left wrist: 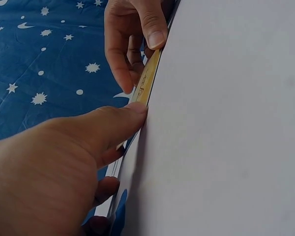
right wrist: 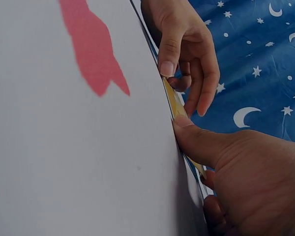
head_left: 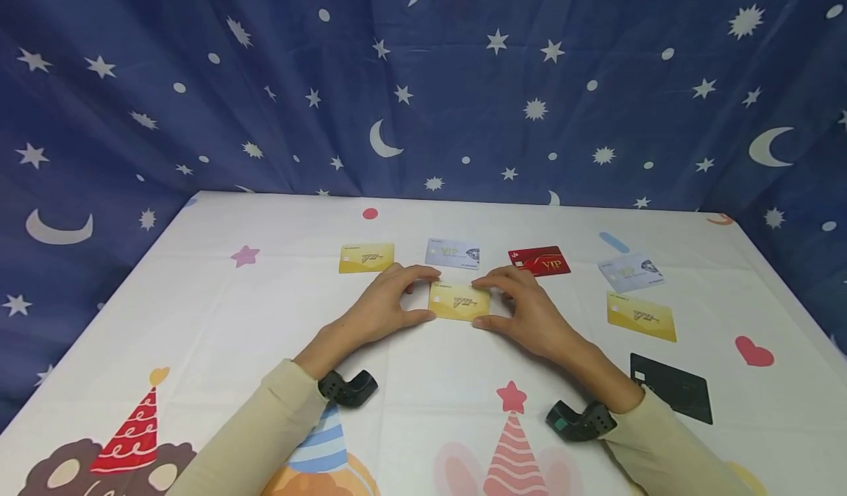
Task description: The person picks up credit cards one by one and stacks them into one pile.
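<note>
A gold card with dark lettering lies near the middle of the table, and both hands hold it. My left hand grips its left end between thumb and forefinger. At the right end, the thumb and forefinger of my right hand do the same. From the left wrist, the card appears as a thin slanted strip between the two hands. Just beyond the hands are another gold card, a silver VIP card and a red VIP card, partly covered by right fingers.
To the right lie a second silver card, touching or close to a further gold card, and a black card partly under the right sleeve. A white printed cloth covers the table. Behind it hangs a blue starry curtain.
</note>
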{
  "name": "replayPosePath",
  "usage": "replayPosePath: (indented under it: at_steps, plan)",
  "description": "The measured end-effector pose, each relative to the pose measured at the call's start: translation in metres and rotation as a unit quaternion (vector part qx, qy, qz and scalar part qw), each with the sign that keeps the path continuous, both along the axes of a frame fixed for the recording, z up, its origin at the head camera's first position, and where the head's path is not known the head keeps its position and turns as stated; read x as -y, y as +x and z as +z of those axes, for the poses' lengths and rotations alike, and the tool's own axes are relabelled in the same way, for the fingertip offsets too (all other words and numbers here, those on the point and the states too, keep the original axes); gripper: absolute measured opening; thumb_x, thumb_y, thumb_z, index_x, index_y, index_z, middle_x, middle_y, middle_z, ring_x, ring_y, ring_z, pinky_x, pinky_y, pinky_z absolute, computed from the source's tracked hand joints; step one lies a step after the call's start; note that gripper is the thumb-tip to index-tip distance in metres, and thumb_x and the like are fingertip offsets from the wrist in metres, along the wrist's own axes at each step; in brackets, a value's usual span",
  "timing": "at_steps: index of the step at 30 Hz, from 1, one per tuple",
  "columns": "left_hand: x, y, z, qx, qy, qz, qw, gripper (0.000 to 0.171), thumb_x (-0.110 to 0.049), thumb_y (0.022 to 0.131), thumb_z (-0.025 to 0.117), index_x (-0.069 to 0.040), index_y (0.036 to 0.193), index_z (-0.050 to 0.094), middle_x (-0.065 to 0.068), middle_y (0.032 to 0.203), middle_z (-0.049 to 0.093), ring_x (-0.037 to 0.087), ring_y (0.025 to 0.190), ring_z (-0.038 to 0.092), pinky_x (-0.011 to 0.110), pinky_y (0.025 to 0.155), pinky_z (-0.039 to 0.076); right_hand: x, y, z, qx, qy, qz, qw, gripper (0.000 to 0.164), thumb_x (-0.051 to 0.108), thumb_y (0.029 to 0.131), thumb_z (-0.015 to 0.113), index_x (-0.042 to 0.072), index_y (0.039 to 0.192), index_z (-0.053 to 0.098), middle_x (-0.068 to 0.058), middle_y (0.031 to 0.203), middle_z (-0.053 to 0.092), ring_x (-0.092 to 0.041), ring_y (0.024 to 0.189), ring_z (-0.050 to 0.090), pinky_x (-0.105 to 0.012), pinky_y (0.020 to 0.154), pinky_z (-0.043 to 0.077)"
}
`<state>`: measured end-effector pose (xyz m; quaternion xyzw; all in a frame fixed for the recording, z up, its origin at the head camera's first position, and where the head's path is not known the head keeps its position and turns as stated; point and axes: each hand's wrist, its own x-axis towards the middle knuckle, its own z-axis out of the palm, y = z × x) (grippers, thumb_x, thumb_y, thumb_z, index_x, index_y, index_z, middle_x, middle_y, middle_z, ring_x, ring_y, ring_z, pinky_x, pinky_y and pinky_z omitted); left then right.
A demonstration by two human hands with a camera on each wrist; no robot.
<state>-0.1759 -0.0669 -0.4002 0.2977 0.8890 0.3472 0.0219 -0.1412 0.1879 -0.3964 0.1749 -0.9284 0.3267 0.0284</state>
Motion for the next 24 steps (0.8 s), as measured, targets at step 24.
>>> replayPosePath:
  at_steps: [24]
  plan:
    - [0.0007,-0.0025,0.0000,-0.014,0.014,-0.026,0.9995,0.056,-0.021,0.081,0.078,-0.016,0.131,0.056,-0.004,0.122,0.057,0.014,0.093,0.046,0.034,0.086,0.039,0.0005,0.0001,-0.0003,0.011,0.008,0.002,1.000,0.051,0.023,0.076,0.082,0.019,0.123,0.064,-0.004,0.123,0.052,-0.022,0.109,0.045,-0.038,0.086,0.048]
